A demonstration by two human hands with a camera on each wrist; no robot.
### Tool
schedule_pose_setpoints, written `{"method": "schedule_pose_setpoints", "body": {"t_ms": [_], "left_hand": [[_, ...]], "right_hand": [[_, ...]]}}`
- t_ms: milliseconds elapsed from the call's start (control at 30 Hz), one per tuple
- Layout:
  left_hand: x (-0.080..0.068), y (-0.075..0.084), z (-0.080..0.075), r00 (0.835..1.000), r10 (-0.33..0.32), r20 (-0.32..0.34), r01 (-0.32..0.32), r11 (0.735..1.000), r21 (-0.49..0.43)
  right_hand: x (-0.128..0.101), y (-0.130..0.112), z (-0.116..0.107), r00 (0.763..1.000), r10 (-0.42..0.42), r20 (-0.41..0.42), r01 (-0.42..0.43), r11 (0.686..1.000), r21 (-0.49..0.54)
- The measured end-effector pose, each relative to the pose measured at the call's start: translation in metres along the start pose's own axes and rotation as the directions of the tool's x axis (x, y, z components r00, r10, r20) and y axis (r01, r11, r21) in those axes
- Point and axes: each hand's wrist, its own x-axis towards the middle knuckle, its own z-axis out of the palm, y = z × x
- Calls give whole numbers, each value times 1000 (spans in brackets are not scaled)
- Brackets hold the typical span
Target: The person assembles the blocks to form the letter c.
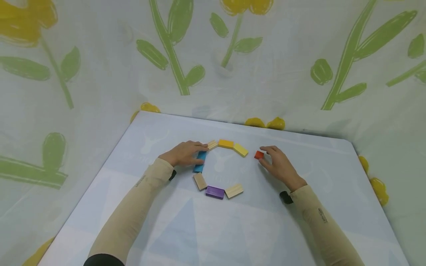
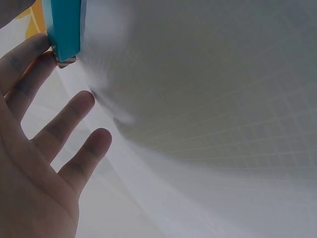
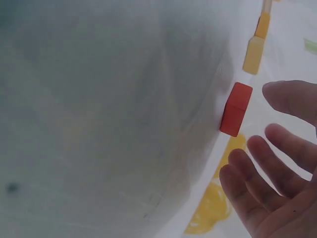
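My left hand [image 1: 184,153] reaches over a blue block [image 1: 201,155], its thumb across the block and its fingertips by the far end. In the left wrist view, extended fingers touch the edge of the blue block [image 2: 65,27] and a striped wooden block [image 2: 66,62]. Close to my right hand [image 1: 279,164] lies a red block [image 1: 259,154], between thumb and fingers. A gap shows between that hand and the red block [image 3: 236,110] in the right wrist view. Orange [image 1: 226,143] and yellow [image 1: 240,150] blocks continue the curve from the striped one.
Along the curve's near side lie a plain wooden block [image 1: 200,181], a purple block [image 1: 215,192] and a pale wooden block [image 1: 234,191]. The white table [image 1: 266,229] ends at a back edge before a flower-patterned curtain [image 1: 283,81].
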Motion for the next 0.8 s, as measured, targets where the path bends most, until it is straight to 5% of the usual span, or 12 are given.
{"method": "schedule_pose_setpoints", "body": {"t_ms": [467,800], "left_hand": [[2,2,1,999,-27,16,27,1000,11],[0,1,0,1000,18,-14,-18,1000,-1]], "right_hand": [[11,4,5,997,23,72,-23,1000,-2],[12,7,6,995,18,100,-17,1000,-6]]}}
